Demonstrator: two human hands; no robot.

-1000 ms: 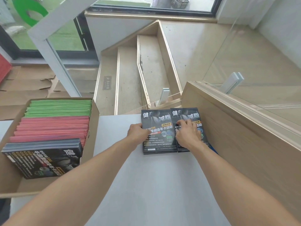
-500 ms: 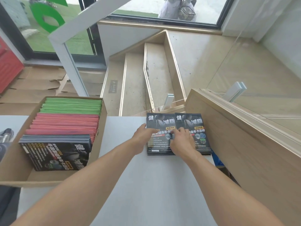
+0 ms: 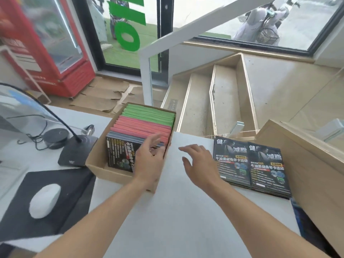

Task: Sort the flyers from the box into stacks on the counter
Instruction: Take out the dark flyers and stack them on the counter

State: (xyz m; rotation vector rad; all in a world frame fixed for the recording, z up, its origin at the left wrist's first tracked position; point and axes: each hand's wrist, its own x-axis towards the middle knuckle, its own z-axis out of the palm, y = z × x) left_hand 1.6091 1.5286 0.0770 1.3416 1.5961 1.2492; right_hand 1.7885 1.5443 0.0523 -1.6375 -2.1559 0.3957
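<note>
A cardboard box (image 3: 96, 165) on the white counter (image 3: 178, 211) holds upright flyers: green (image 3: 149, 113) at the back, pink (image 3: 143, 128) in the middle, black (image 3: 119, 155) at the front. Two stacks of black flyers (image 3: 230, 161) (image 3: 268, 170) lie side by side at the counter's right. My left hand (image 3: 149, 162) hovers over the box's right side with fingers spread, above the black flyers, holding nothing. My right hand (image 3: 199, 162) is open over the bare counter between the box and the stacks.
A white mouse (image 3: 44, 200) sits on a black pad (image 3: 61, 185) at the left, with a gooseneck microphone base (image 3: 76, 153) and cables behind it. A wooden ledge (image 3: 301, 164) borders the counter on the right. Stairs (image 3: 214, 101) drop beyond the counter.
Both hands have left the two black stacks and moved left; my left hand now reaches over the box. The view has swung left.
</note>
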